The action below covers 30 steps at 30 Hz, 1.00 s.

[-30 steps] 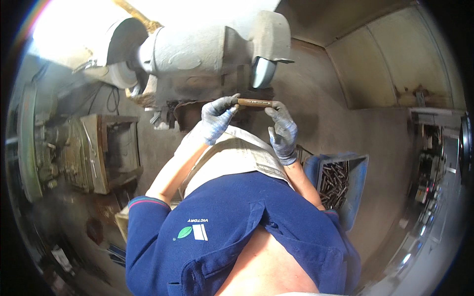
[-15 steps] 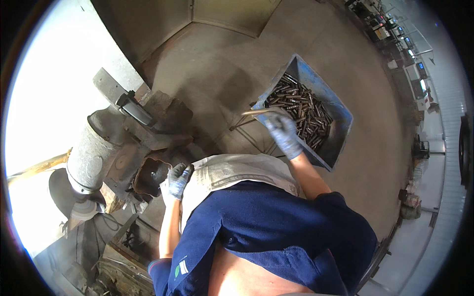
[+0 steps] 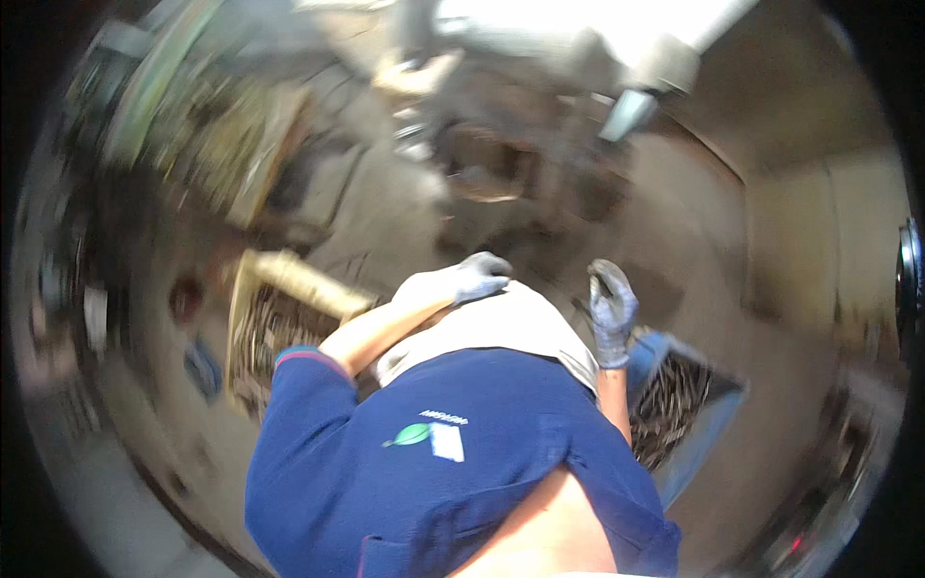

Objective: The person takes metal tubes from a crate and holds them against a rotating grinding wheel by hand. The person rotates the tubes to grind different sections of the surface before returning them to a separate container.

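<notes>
My left hand (image 3: 477,277), in a grey-blue glove, rests on the pale apron (image 3: 525,323) at my lap. Its fingers are loosely bent and hold nothing I can see. To the right, my gloved right hand (image 3: 612,303) is raised beside the apron with its fingers closed. Only a blurred sliver of the slim metal rod (image 3: 593,281) shows at its fingertips. Just behind that hand stands a blue metal bin (image 3: 708,433) with many dark metal pieces (image 3: 672,405) inside.
Ahead is a smeared grey machine with a dark hollow part (image 3: 487,178) low on it. On my left, a yellowish crate (image 3: 318,289) holds more metal pieces. Tan panels (image 3: 819,222) stand at the far right. Motion blurs most surroundings.
My view has swung left, so the machine is now ahead and the crate shows. My right hand has drawn back from over the blue bin toward my lap. My left hand has moved onto the apron.
</notes>
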Each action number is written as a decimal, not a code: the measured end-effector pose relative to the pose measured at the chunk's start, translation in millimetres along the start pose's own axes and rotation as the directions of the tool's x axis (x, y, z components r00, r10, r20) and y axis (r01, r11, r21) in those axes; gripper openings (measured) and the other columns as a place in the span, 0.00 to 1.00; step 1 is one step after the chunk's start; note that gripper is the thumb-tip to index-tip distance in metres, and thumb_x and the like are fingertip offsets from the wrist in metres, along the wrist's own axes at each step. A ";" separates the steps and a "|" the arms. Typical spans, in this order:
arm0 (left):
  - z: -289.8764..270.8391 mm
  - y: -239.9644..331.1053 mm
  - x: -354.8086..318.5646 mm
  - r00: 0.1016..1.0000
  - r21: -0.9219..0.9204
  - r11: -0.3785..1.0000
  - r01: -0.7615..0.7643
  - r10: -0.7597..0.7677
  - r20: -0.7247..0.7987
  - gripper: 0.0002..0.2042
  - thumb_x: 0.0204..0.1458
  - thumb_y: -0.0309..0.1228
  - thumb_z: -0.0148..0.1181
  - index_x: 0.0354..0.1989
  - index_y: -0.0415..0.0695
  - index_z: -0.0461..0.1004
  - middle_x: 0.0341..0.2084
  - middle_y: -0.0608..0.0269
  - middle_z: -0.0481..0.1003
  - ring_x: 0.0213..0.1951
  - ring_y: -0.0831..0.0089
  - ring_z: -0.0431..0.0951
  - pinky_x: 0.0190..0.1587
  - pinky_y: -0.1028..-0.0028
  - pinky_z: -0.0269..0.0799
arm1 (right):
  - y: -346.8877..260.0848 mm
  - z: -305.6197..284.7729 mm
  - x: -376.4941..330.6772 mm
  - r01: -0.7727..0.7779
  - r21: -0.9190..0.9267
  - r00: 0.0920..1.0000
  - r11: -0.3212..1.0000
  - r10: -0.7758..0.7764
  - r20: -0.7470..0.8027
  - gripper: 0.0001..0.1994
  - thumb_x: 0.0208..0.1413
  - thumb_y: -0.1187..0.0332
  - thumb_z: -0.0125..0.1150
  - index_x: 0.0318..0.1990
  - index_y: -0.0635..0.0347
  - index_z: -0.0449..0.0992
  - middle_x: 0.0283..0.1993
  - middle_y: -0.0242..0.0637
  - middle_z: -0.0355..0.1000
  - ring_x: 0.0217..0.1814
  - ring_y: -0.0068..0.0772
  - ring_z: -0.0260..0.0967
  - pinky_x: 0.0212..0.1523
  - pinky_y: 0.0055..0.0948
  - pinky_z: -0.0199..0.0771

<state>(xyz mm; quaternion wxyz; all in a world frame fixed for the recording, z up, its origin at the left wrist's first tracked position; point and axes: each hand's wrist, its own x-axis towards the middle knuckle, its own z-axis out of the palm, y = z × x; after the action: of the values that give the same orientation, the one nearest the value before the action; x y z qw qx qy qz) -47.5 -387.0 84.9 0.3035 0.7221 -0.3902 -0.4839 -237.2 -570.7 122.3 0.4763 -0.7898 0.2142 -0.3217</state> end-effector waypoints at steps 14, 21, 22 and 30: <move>-8.1 -150.4 -326.6 0.029 -0.485 0.843 -0.232 -0.493 -0.870 0.05 0.48 0.25 0.58 0.32 0.39 0.77 0.22 0.64 0.77 0.26 0.77 0.77 0.32 0.76 0.73 | -54.1 12.9 -7.2 -0.326 0.014 0.780 0.945 0.260 0.569 0.15 0.58 0.64 0.52 0.43 0.70 0.74 0.39 0.41 0.73 0.40 0.29 0.71 0.45 0.29 0.72; -11.7 -229.6 -351.5 0.288 -0.532 0.698 0.479 -0.698 -0.655 0.12 0.43 0.30 0.56 0.35 0.37 0.77 0.30 0.50 0.77 0.33 0.62 0.78 0.38 0.67 0.72 | -89.0 74.3 -15.0 -0.281 -0.052 0.740 0.958 0.251 0.624 0.16 0.58 0.63 0.53 0.42 0.69 0.75 0.39 0.39 0.74 0.40 0.26 0.69 0.45 0.25 0.69; -15.8 -240.3 -347.5 0.269 -0.405 0.664 0.628 -0.674 -0.688 0.13 0.42 0.30 0.55 0.34 0.37 0.77 0.32 0.48 0.77 0.36 0.57 0.78 0.40 0.65 0.72 | -92.4 82.6 -18.6 -0.229 -0.057 0.747 0.972 0.212 0.630 0.09 0.56 0.73 0.54 0.40 0.69 0.75 0.38 0.38 0.74 0.37 0.24 0.70 0.42 0.24 0.72; -19.7 -296.4 -281.3 0.391 -0.090 0.539 0.838 -0.706 -0.590 0.12 0.46 0.31 0.51 0.37 0.44 0.78 0.39 0.52 0.76 0.41 0.57 0.78 0.34 0.61 0.73 | -119.9 106.1 -27.1 -0.139 -0.162 0.749 0.977 0.210 0.629 0.11 0.57 0.70 0.54 0.41 0.69 0.75 0.38 0.39 0.74 0.38 0.24 0.70 0.42 0.24 0.71</move>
<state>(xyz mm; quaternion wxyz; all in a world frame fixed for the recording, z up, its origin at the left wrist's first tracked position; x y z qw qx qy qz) -13.0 6.8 -20.2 0.0589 0.9551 0.0499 -0.2860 -176.8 -433.5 184.8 0.5065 -0.8523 0.1279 0.0254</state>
